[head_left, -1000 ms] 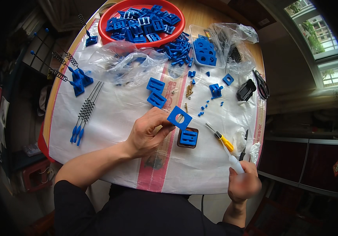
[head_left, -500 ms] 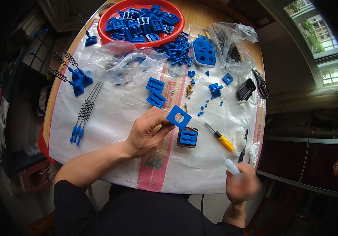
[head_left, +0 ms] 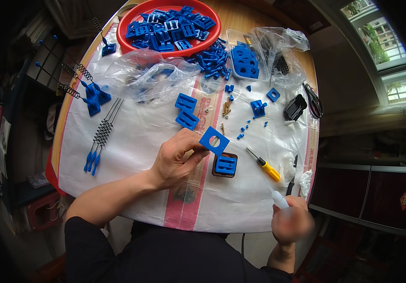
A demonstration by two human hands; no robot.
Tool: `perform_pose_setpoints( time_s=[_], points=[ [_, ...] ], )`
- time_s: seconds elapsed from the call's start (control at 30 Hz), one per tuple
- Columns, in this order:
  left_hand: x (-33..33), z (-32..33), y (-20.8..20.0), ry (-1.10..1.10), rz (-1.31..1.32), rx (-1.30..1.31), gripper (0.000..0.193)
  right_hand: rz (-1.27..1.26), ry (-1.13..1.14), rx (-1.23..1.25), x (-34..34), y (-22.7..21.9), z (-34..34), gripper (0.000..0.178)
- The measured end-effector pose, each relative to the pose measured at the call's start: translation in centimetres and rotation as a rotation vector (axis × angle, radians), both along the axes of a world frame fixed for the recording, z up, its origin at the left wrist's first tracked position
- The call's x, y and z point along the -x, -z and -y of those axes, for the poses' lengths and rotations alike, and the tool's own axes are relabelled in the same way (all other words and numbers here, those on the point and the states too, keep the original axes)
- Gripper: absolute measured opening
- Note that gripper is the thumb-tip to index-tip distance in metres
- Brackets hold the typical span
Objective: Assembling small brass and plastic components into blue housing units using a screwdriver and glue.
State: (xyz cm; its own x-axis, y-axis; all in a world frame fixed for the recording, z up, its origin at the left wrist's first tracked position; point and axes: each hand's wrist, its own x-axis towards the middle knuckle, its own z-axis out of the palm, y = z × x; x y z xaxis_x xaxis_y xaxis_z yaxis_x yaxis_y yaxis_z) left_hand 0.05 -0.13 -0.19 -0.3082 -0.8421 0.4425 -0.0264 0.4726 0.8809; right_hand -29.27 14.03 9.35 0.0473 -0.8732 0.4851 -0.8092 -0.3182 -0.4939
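Pinched by its edge, a blue square plate with a round hole [head_left: 220,149] is in my left hand [head_left: 178,158], its flat face turned up. Just below it, a blue slotted block [head_left: 225,165] rests in a small dark-rimmed brown holder [head_left: 223,176]. At the lower right my right hand [head_left: 291,221] is wrapped round a small white squeeze bottle with a thin nozzle [head_left: 280,200], its tip pointing up and left, apart from the plate. Part of that hand is blurred. Two more blue slotted blocks [head_left: 186,119] lie beyond my left hand.
A yellow-handled screwdriver [head_left: 269,170] lies near crumpled white tissue [head_left: 287,168]. Brass screws [head_left: 226,107] and tiny blue pieces [head_left: 242,129] are scattered ahead. Farther back stand a red basin [head_left: 122,38] of blue parts and a clear tub [head_left: 232,53]. Spring rods [head_left: 103,132] lie left.
My right hand has shifted the squeeze bottle very slightly. My left hand and the blue plate have stayed practically still.
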Motion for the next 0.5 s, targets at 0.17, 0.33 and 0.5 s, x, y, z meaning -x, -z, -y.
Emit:
perform_pose_setpoints(
  time_s=[0.17, 0.33, 0.5],
  points=[
    [0.06, 0.0, 0.12, -0.004, -0.002, 0.001, 0.027, -0.016, 0.019, 0.005, 0.31, 0.23, 0.4, 0.029],
    [-0.01, 0.04, 0.13, -0.003, -0.006, 0.002, 0.027, -0.009, 0.025, -0.009, 0.23, 0.33, 0.66, 0.027],
    [0.08, 0.05, -0.01, 0.004, -0.002, 0.014, 0.027, -0.008, 0.024, -0.007, 0.29, 0.37, 0.63, 0.026]
  ],
)
